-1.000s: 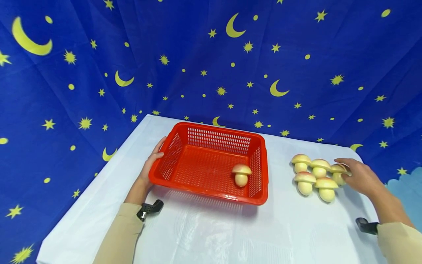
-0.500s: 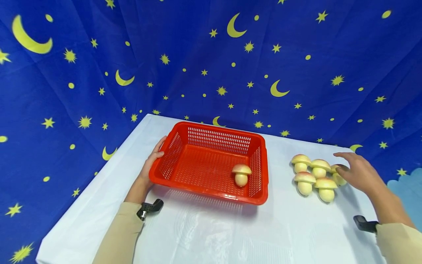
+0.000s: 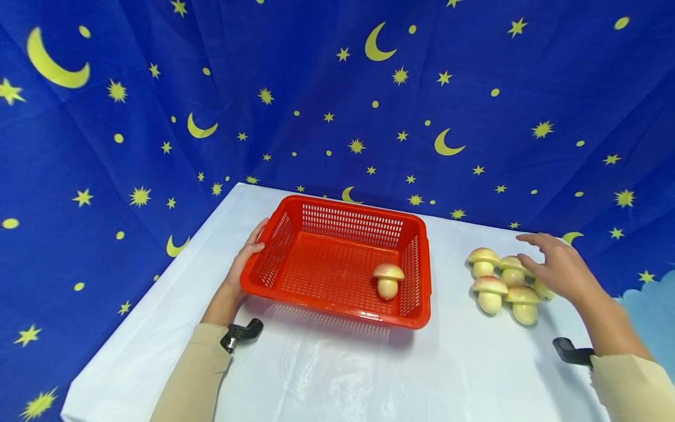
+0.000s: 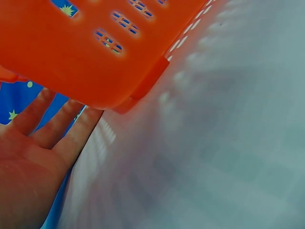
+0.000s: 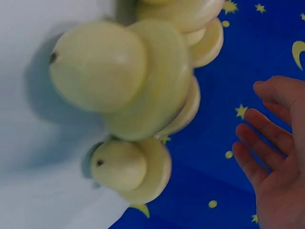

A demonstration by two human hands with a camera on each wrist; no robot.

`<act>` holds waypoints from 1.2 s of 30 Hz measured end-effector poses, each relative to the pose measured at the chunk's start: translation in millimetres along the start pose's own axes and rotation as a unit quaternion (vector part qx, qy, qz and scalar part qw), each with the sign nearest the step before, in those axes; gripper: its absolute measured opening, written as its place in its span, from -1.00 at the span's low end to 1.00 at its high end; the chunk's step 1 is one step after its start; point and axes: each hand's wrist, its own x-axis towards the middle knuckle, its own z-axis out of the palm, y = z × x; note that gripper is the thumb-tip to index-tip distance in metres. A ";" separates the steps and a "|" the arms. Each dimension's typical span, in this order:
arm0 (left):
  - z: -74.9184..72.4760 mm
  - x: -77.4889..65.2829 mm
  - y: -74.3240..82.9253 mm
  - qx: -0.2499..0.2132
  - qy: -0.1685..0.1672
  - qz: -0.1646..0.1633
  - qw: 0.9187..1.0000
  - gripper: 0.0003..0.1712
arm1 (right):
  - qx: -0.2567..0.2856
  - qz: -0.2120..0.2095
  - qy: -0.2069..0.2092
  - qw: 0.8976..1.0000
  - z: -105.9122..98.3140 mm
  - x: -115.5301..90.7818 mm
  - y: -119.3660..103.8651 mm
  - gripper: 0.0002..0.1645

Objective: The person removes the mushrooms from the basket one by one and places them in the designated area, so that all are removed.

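Observation:
My left hand (image 3: 241, 266) is at the left end of a red perforated plastic basket (image 3: 327, 258), its thumb by the rim. In the left wrist view the fingers (image 4: 55, 126) are straight, their tips against the basket's outer side. One toy mushroom (image 3: 388, 282), with a pale stem and pinkish-yellow cap, stands inside near the right wall. My right hand (image 3: 566, 271) hovers with fingers and thumb apart over a cluster of several similar mushrooms (image 3: 490, 294) right of the basket. Nothing is between its fingers. It partly hides the rightmost mushroom (image 3: 543, 289).
A white-covered table (image 3: 337, 375) bears the basket and the mushrooms. Behind and to the left hangs a blue cloth (image 3: 316, 70) with yellow moons and stars. Light blue material (image 3: 651, 313) shows past the table's right edge.
My right hand has drawn back from the rightmost mushroom and moved left above the cluster. The left hand, the basket and the mushroom in it have stayed put.

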 end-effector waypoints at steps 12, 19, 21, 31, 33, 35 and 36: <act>-0.8 1.7 -1.8 0.010 0.002 -0.003 1.000 -0.37 | 0.030 -0.033 0.028 0.999 0.3 5.3 -26.7 -0.30; -0.5 1.5 -1.9 -0.005 -0.002 0.001 1.000 -0.37 | 0.041 -0.043 0.030 0.998 2.1 9.8 -39.0 -0.32; -0.7 1.5 -1.9 -0.014 -0.003 0.001 1.000 -0.37 | 0.047 -0.049 0.030 0.997 1.6 10.9 -42.5 -0.31; -1.6 0.5 -1.4 -0.020 -0.006 -0.001 1.000 -0.37 | 0.061 -0.081 0.031 0.994 2.6 12.8 -62.4 -0.31; -0.9 0.6 -1.0 -0.023 -0.005 -0.001 1.000 -0.37 | 0.068 -0.086 0.032 0.993 3.2 13.5 -66.7 -0.29; -0.5 0.5 -0.7 -0.022 -0.008 0.000 1.000 -0.36 | 0.078 -0.087 0.031 0.993 3.8 14.2 -71.2 -0.28; -0.3 0.5 -0.7 -0.021 -0.008 0.000 1.000 -0.36 | 0.083 -0.086 0.031 0.992 4.3 14.6 -73.3 -0.27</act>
